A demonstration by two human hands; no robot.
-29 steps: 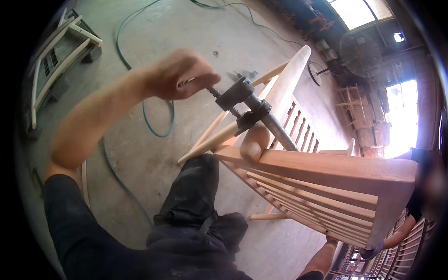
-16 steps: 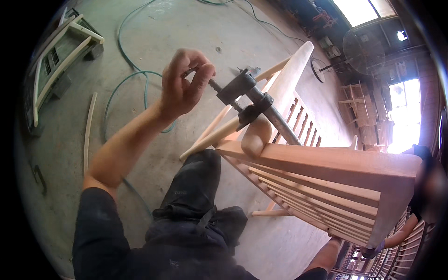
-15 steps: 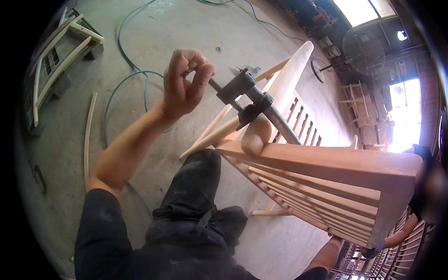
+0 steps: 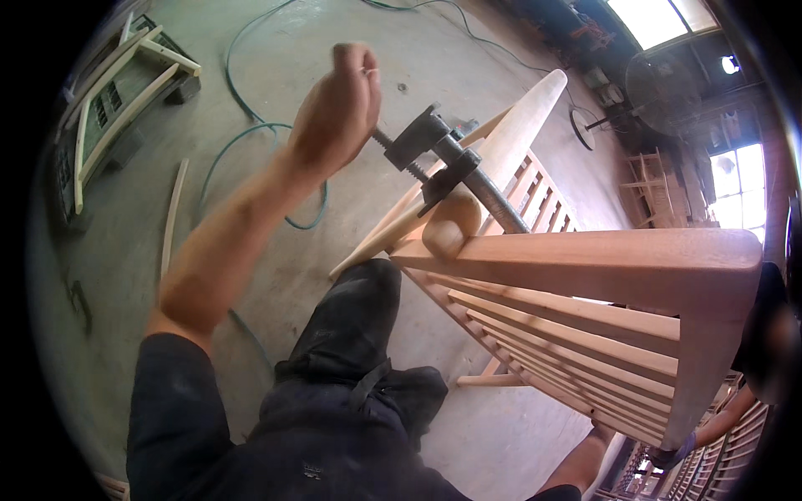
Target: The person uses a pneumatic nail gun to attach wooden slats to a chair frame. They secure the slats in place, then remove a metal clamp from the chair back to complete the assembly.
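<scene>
My left hand (image 4: 338, 113) is raised and closed around the handle at the screw end of a dark metal bar clamp (image 4: 421, 140). The clamp's jaw presses by the rounded end of a wooden armrest (image 4: 451, 224), where it meets a long rail. That rail belongs to a pale slatted wooden bench (image 4: 585, 260), which stands tilted beside my leg. Low on the right, my right hand (image 4: 603, 432) reaches the bench's slatted edge; its fingers are hidden behind the wood.
A co-worker's gloved hand (image 4: 671, 452) is at the bench's right end. Curved wooden frame pieces (image 4: 125, 100) rest on a dark stand at far left. A green hose (image 4: 231, 71) and a loose wooden strip (image 4: 174, 213) lie on the floor. A pedestal fan (image 4: 660, 93) stands far right.
My left hand has swung upward and turned over at the clamp's handle, with its back now showing. The view has shifted slightly. My right hand stays by the bench's lower edge.
</scene>
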